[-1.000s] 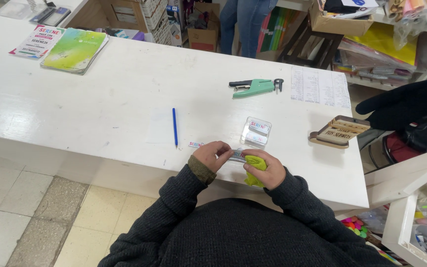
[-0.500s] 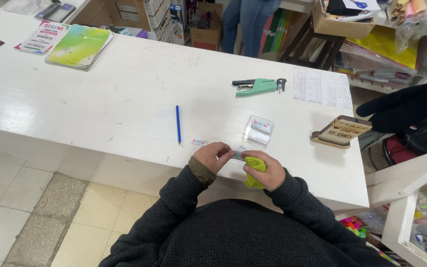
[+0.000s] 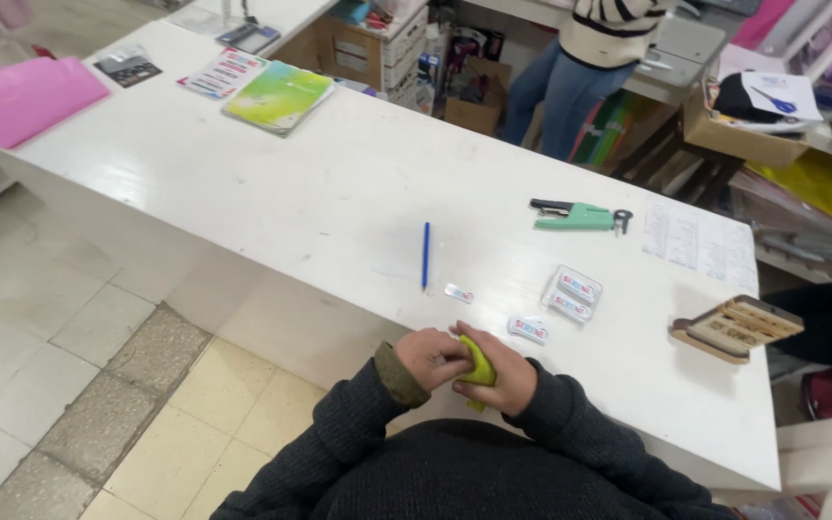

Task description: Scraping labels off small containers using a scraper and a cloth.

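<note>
Both hands have drawn back toward the body since a moment ago — they now sit at the near edge of the white counter (image 3: 272,183) rather than over it, and a small packet lies where they were working. We see the right hand (image 3: 505,371) wrapped around a yellow-green object (image 3: 479,364), grip closed on it, with only a slice of the thing showing between the fingers. The left hand (image 3: 428,358) presses in against it from the left, fingers curled onto the same object — both hands touching, packed tight together.

Just beyond them on the counter lies a small white packet (image 3: 529,329), with another tiny one (image 3: 458,293) to its left and a clear packet (image 3: 572,293) a little farther right. A blue pen (image 3: 426,255) lies beside those, pointing away from us. Farther off, a green stapler (image 3: 578,216) sits near a printed sheet (image 3: 697,241), and a wooden tray (image 3: 736,327) rests at the right edge.
</note>
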